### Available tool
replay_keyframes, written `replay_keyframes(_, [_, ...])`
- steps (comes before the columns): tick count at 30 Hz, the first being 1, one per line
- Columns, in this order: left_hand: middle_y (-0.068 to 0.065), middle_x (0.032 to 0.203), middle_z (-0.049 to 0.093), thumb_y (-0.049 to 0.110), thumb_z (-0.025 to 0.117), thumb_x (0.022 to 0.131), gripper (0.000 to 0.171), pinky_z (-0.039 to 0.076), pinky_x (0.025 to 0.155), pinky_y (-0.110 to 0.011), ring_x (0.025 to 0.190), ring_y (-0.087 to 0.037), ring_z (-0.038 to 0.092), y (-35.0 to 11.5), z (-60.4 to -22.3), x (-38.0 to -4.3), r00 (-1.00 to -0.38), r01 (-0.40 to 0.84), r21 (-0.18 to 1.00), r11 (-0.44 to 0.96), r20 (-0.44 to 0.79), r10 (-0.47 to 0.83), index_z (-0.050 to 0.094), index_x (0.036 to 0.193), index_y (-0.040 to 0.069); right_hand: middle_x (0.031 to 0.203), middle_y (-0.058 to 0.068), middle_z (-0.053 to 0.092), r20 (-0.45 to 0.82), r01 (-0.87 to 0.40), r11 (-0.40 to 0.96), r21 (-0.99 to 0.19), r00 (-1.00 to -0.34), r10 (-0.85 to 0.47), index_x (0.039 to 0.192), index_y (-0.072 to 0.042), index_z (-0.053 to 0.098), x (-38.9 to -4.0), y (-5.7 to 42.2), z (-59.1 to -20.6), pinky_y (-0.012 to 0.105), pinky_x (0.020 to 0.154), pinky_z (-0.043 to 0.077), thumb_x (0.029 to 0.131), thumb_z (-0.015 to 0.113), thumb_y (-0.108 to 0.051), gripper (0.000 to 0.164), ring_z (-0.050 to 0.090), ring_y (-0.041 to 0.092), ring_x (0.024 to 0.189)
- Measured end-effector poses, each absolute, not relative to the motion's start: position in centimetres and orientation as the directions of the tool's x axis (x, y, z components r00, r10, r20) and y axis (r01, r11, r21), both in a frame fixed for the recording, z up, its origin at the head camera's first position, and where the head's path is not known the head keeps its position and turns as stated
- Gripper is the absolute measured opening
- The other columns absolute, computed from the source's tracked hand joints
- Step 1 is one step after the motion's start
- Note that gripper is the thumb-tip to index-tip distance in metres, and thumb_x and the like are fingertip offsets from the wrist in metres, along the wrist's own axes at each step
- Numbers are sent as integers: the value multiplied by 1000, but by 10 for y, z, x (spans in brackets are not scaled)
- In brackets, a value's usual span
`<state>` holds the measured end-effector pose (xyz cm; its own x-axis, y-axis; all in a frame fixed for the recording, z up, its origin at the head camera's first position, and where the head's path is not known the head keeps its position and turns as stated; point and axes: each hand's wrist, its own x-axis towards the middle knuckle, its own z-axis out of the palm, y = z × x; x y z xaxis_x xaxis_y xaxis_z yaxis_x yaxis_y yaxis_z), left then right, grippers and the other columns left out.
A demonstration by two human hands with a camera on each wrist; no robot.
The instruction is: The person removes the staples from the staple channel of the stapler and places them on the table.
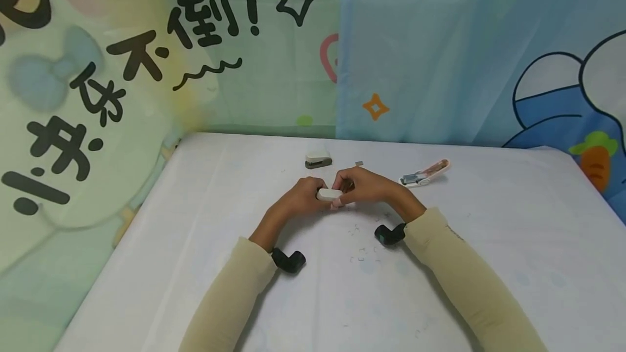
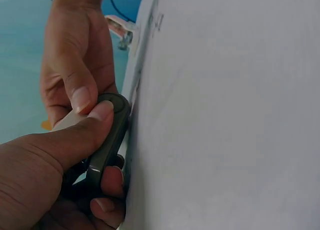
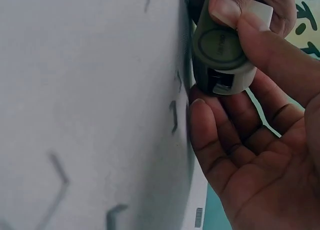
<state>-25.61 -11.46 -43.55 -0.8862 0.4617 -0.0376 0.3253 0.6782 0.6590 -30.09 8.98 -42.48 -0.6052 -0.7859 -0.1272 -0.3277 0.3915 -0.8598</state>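
A small white and dark grey-green stapler [image 1: 330,194] is held between both hands, close over the white table. My left hand [image 1: 304,197] grips its body; in the left wrist view the thumb lies along the dark base [image 2: 106,149] and fingertips curl round the opposite side. My right hand [image 1: 364,184] pinches the other end. The right wrist view shows the right thumb against the white part [image 3: 263,14], fingers curled below the slotted end [image 3: 223,82]. Behind the hands stands a second white and dark stapler [image 1: 318,161].
A pink and white stapler [image 1: 424,173] lies opened out at the back right. A small grey piece [image 1: 359,163] sits just beyond the right hand. Several loose staples [image 1: 361,259] are scattered over the white tabletop [image 1: 195,265]. Printed cloths [image 1: 274,80] hang behind the table.
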Motion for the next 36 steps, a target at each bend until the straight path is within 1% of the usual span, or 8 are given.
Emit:
replay_keyframes(10, [0,75,60,12,78,81,19,39,62,-22,68,-11,48,-110,-436,-245,-837,352,700,621,-61,544,65,87,0,84,0,64,-164,-453,456,-766,-548,-820,92,-11,60,-282,94,-412,33,71,48,78,84,-23,30,59,18,76])
replay_keyframes(17, [3,71,48,17,80,81,21,35,61,-22,68,-10,42,-107,-435,-238,-828,353,715,604,-62,557,62,86,6,83,-4,58,-157,-596,514,-617,-547,-822,104,-14,58,-266,88,-398,32,70,46,79,83,-26,38,54,12,75])
replay_keyframes(21, [3,77,58,18,80,82,19,39,63,-22,70,-9,47,-105,-441,-236,-835,337,734,590,-56,547,65,85,8,83,-5,57,-142,-666,537,-518,-552,-822,104,-14,58,-255,81,-393,32,70,43,81,81,-22,33,51,12,74])
replay_keyframes(27, [5,76,60,20,80,83,20,40,61,-23,67,-8,49,-103,-445,-234,-840,313,738,598,-78,537,70,97,10,117,-4,61,-146,-703,556,-444,-555,-819,125,-19,59,-242,83,-392,37,88,44,89,72,-13,38,56,15,102])
replay_keyframes(28, [5,75,59,20,80,83,21,40,61,-23,67,-8,48,-103,-444,-234,-842,312,736,601,-80,534,69,97,10,118,-4,60,-144,-704,553,-445,-553,-820,127,-19,57,-241,84,-392,37,87,44,91,70,-12,40,56,15,101])
replay_keyframes(31, [4,73,55,20,81,82,19,38,61,-24,68,-10,45,-103,-442,-235,-847,305,727,615,-88,525,67,86,9,98,-2,61,-125,-708,531,-466,-541,-832,124,-17,50,-242,89,-391,35,74,45,95,61,-3,34,55,14,81])
replay_keyframes(34, [2,75,56,21,82,81,22,37,63,-24,71,-11,45,-104,-440,-235,-855,292,717,633,-101,508,63,80,9,76,-2,52,-98,-706,499,-504,-527,-844,115,-15,44,-246,94,-390,31,63,40,95,53,4,29,45,12,64])
replay_keyframes(36, [1,77,57,21,82,81,23,38,64,-25,74,-12,46,-104,-439,-235,-860,281,707,649,-114,497,62,81,9,71,-1,48,-95,-699,483,-528,-517,-851,112,-14,42,-248,96,-389,31,62,38,94,53,4,27,42,13,61])
